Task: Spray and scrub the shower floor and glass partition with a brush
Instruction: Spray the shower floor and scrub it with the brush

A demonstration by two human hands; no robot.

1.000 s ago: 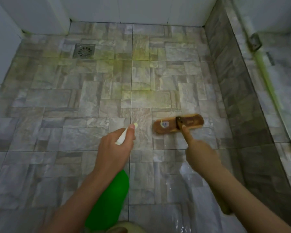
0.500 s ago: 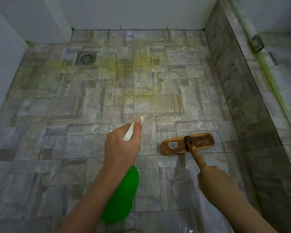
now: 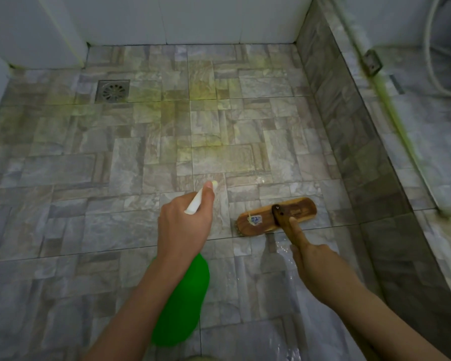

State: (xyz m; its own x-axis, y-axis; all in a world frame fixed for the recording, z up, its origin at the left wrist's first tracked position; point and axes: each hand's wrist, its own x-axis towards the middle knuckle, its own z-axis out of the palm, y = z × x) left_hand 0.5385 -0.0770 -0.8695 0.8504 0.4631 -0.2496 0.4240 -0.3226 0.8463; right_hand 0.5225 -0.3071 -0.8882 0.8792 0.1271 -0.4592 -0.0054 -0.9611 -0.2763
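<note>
My left hand (image 3: 184, 225) grips a green spray bottle (image 3: 182, 303) by its white nozzle head, which points forward over the stone-patterned shower floor (image 3: 141, 157). My right hand (image 3: 313, 264) holds the wooden handle of a brush, with the index finger stretched along it. The brown wooden brush head (image 3: 276, 216) lies flat on the floor just right of the nozzle. Yellow-green spray stains cover the middle and far tiles. The glass partition (image 3: 375, 162) stands along the right side, with a green streak running down its top edge.
A square metal drain (image 3: 112, 91) sits in the far left of the floor. White tiled walls (image 3: 193, 19) close the back and left. Beyond the partition lie a metal bracket (image 3: 371, 62) and a white hose (image 3: 443, 61). Wet sheen covers the tiles near my right arm.
The brush head has been pulled back toward me and a little right across the floor. My left hand with the bottle has stayed pointing forward; the view has tilted slightly down.
</note>
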